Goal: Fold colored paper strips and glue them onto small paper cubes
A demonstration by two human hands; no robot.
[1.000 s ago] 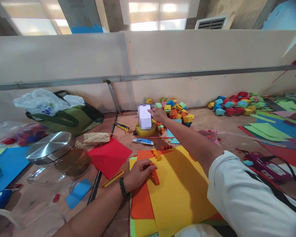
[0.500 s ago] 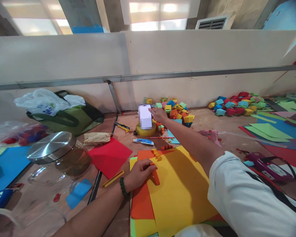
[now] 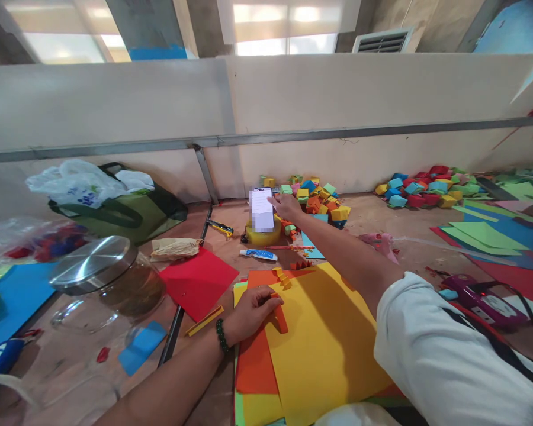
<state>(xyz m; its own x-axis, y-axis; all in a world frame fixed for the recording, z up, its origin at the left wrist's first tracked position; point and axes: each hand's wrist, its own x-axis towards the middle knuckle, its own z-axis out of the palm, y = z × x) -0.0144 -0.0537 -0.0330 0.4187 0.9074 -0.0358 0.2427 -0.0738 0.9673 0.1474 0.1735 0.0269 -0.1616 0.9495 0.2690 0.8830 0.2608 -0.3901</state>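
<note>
My left hand (image 3: 254, 312) rests on the stacked yellow sheet (image 3: 328, 343) and orange sheet (image 3: 255, 367), its fingers closed on a small folded orange strip (image 3: 281, 319). A dark beaded bracelet circles that wrist. My right hand (image 3: 286, 207) reaches forward to an upright phone (image 3: 262, 210), a fingertip at the right side of its lit screen. The phone leans on a round yellow object (image 3: 258, 235). Small folded yellow pieces (image 3: 282, 278) and dark orange pieces (image 3: 301, 265) lie at the sheets' far edge.
A lidded glass jar (image 3: 133, 284), a green bag (image 3: 128, 216) and a red sheet (image 3: 199, 281) are at the left. A blue tube (image 3: 258, 254) and a cutter (image 3: 221, 228) lie near the phone. Folded paper cubes (image 3: 320, 201) are piled behind; a purple device (image 3: 493, 302) is right.
My right fingertip has shifted very slightly downward at the phone, and the text on the screen looks different. My left hand has not moved.
</note>
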